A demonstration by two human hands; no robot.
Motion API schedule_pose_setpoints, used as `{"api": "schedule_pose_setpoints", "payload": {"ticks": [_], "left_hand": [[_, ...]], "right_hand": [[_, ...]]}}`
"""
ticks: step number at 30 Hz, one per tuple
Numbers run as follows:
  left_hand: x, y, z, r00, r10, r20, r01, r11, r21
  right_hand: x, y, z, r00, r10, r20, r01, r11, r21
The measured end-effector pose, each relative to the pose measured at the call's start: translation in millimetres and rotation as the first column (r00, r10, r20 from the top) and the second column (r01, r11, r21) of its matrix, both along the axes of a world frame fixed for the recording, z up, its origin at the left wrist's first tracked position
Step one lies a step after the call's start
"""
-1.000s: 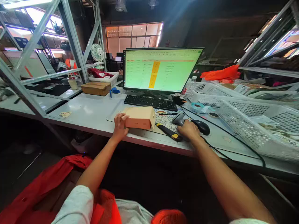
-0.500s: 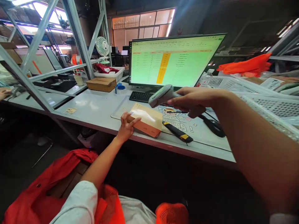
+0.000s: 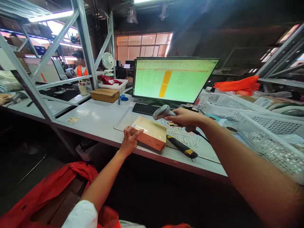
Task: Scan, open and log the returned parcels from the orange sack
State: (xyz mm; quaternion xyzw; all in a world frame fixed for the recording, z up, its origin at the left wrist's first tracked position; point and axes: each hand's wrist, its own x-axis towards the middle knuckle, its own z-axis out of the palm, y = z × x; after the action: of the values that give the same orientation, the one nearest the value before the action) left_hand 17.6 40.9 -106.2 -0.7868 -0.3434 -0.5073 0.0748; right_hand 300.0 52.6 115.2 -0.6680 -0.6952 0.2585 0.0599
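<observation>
My left hand [image 3: 130, 139] grips the left end of a flat yellow-and-orange box [image 3: 152, 130], thumb on top, at the front edge of the desk. My right hand [image 3: 186, 117] is closed around the handle of a grey barcode scanner [image 3: 163, 111], held above the desk with its head pointing left over the box's far side. A cable runs from the scanner's handle. Right of the box lies a black-and-yellow utility knife [image 3: 182, 147], touched by neither hand. Behind the scanner are a black keyboard [image 3: 145, 108] and a lit monitor [image 3: 175, 80] showing a table with an orange column.
A brown carton [image 3: 105, 95] and a blue tape roll [image 3: 123, 99] stand behind on the left. White perforated baskets [image 3: 273, 126] crowd the right side. A metal frame [image 3: 35, 91] rises at left, with another person's hand [image 3: 5, 98] beyond it.
The view has tilted up, so the desk sits lower. My right hand has drawn the scanner slightly away, toward the monitor; my left hand keeps its grip on the box.
</observation>
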Motion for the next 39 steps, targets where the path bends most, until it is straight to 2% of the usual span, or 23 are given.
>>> {"api": "schedule_pose_setpoints", "payload": {"ticks": [2, 4, 7, 10, 12, 14, 16, 18, 19, 21, 23, 27, 30, 33, 36, 39], "left_hand": [[0, 1, -0.4, 0.996, -0.024, 0.086, 0.031, 0.997, -0.071], [-1, 4, 1.4, 0.980, -0.013, 0.198, 0.050, 0.982, -0.182], [-5, 13, 8.7, 0.944, 0.048, 0.328, 0.083, 0.923, -0.375], [-10, 24, 16.1, 0.943, 0.161, 0.292, 0.004, 0.870, -0.494], [-13, 30, 17.2, 0.948, 0.236, 0.215, -0.086, 0.838, -0.540], [-14, 33, 15.0, 0.950, 0.269, 0.158, -0.131, 0.805, -0.579], [-13, 33, 11.7, 0.955, 0.273, 0.112, -0.155, 0.787, -0.598], [-12, 32, 9.8, 0.960, 0.274, 0.061, -0.185, 0.783, -0.594], [-12, 31, 9.7, 0.961, 0.274, 0.041, -0.198, 0.781, -0.592], [-11, 30, 11.1, 0.961, 0.276, 0.011, -0.217, 0.777, -0.591], [-11, 29, 13.5, 0.962, 0.274, -0.021, -0.233, 0.772, -0.591], [-11, 28, 16.4, 0.961, 0.271, -0.060, -0.252, 0.762, -0.596], [-10, 28, 16.0, 0.961, 0.271, -0.054, -0.248, 0.764, -0.595], [-9, 27, 16.0, 0.961, 0.272, -0.054, -0.249, 0.759, -0.601], [-9, 26, 18.1, 0.960, 0.273, -0.060, -0.251, 0.747, -0.616], [-9, 25, 20.3, 0.962, 0.266, -0.059, -0.243, 0.738, -0.630]], "right_hand": [[31, 2, -28, 0.980, -0.138, 0.140, 0.126, 0.987, 0.097], [59, -2, -59, 0.905, -0.292, 0.308, 0.239, 0.950, 0.200], [90, -20, -103, 0.803, -0.438, 0.404, 0.361, 0.897, 0.255], [105, -41, -134, 0.755, -0.489, 0.437, 0.423, 0.872, 0.246], [110, -49, -143, 0.742, -0.481, 0.467, 0.421, 0.876, 0.234], [112, -47, -140, 0.723, -0.489, 0.488, 0.412, 0.872, 0.263], [109, -34, -127, 0.716, -0.526, 0.459, 0.384, 0.846, 0.371], [101, -10, -113, 0.759, -0.521, 0.391, 0.322, 0.822, 0.470], [96, 6, -108, 0.799, -0.482, 0.360, 0.286, 0.831, 0.477], [85, 41, -104, 0.861, -0.370, 0.348, 0.236, 0.898, 0.372], [74, 73, -108, 0.895, -0.286, 0.343, 0.199, 0.943, 0.267], [61, 113, -122, 0.890, -0.305, 0.338, 0.227, 0.941, 0.251], [56, 123, -126, 0.887, -0.325, 0.328, 0.260, 0.938, 0.228], [53, 128, -122, 0.899, -0.322, 0.298, 0.269, 0.941, 0.207], [50, 129, -106, 0.915, -0.324, 0.242, 0.263, 0.931, 0.251], [40, 122, -81, 0.940, -0.297, 0.167, 0.230, 0.914, 0.335]]}}
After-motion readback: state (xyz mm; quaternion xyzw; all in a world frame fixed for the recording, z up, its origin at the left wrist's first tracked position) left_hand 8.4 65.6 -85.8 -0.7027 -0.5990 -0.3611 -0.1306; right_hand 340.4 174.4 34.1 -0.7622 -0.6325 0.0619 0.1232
